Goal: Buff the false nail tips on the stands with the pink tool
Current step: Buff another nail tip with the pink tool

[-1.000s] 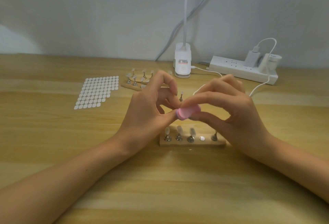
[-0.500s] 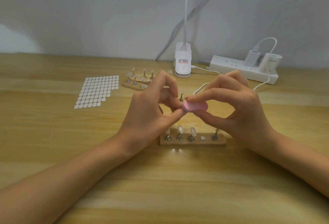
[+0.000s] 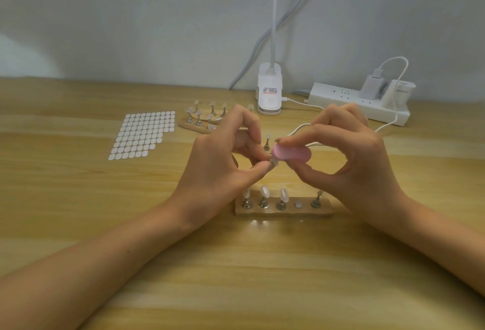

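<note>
The left hand (image 3: 223, 167) pinches one tip (image 3: 274, 161) up in the air, so it will not wobble and is easy to see. The right hand (image 3: 351, 161) pinches the pink tool (image 3: 291, 152) at the tip's 3 o'clock, and its end seems to touch the tip — good for rubbing. The tip looks tiny, pale and a bit see-through. At the hands' 6 o'clock sits the base (image 3: 283, 213) — three tips (image 3: 265, 192) stand there, and one spot is bare.
</note>
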Tool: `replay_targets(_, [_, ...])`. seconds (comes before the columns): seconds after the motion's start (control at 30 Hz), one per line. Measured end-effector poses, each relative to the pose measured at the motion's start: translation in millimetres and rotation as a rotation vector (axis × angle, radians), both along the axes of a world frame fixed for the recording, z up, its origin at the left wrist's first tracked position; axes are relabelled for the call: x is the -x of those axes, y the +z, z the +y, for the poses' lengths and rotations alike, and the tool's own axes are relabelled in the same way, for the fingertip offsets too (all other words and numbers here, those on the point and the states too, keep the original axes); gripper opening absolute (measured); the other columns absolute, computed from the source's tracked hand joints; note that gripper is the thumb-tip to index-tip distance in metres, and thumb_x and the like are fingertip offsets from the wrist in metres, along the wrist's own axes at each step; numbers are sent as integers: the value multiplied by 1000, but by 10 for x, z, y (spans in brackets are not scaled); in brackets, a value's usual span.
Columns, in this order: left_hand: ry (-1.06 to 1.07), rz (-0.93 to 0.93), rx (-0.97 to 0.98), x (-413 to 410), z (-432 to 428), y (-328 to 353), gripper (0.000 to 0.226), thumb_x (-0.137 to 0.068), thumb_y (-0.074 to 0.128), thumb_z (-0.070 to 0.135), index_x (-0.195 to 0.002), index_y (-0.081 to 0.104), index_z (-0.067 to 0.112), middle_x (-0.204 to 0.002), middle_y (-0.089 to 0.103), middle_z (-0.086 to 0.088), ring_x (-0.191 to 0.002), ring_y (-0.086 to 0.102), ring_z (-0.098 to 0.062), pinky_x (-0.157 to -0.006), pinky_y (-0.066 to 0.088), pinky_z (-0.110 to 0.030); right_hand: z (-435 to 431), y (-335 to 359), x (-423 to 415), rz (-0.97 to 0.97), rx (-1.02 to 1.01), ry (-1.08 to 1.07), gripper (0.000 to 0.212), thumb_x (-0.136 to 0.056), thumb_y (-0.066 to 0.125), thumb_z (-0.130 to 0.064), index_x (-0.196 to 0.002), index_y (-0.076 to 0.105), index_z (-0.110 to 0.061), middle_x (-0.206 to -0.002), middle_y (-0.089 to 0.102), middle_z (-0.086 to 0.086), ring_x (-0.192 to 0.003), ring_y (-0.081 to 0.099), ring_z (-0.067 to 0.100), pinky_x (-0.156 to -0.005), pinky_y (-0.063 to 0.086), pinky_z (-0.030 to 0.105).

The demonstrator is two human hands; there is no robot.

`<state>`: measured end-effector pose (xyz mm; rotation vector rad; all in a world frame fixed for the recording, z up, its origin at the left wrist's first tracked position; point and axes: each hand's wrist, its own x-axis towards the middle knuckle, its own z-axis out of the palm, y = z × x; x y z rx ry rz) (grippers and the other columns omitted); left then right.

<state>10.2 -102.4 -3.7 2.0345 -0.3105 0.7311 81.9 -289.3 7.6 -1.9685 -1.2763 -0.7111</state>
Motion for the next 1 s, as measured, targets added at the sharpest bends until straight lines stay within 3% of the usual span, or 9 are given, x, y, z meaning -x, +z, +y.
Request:
replay_targets(0.17, [2, 9, 3, 2, 2, 10, 43, -78, 84, 6, -90, 46, 21, -74, 74, 6, -71, 70, -3, -59, 41, -6, -8, -3, -6, 17, -2, -18, 18, -83, 73, -32, -98, 76, -23, -84, 62, -1, -86, 47, 21, -74, 42, 52])
replay_targets(0.27, [2, -5, -17, 3, -5, 6, 42, -79, 84, 8, -90, 45, 21, -73, 74, 6, -68, 68, 0, -57, 40, -6, -7, -6, -8, -15, 19, 0, 19, -83, 72, -33, -96, 77, -21, -83, 60, -3, -85, 46, 19, -76, 38, 44])
replay_targets(0.53, [-5, 36, 53, 3, -3, 4, 41, -80, 84, 12, -91, 46, 22, -75, 75, 9, -62, 66, 2, -52, 40, -10, -15, -1, -18, 4, 9, 3, 17, -83, 71, -34, -98, 74, -26, -82, 61, -1, -86, 45, 18, -77, 38, 43])
replay_targets(0.87, [-18, 50, 97, -5, 5, 15, 39, -80, 84, 17, -92, 47, 22, -75, 73, 6, -72, 73, -7, -52, 45, -17, -6, 2, -20, 51, -37, 53, 18, -86, 73, -33, -102, 70, -28, -86, 65, -1, -85, 52, 24, -78, 40, 39])
replay_targets(1.0, [-14, 54, 113, -5, 18, 19, 40, -80, 84, 13, -91, 47, 24, -76, 74, 6, -74, 73, -7, -53, 44, -15, -27, 2, -69, 94, -20, 1, 16, -85, 72, -33, -101, 70, -30, -86, 66, 0, -86, 52, 27, -77, 42, 48])
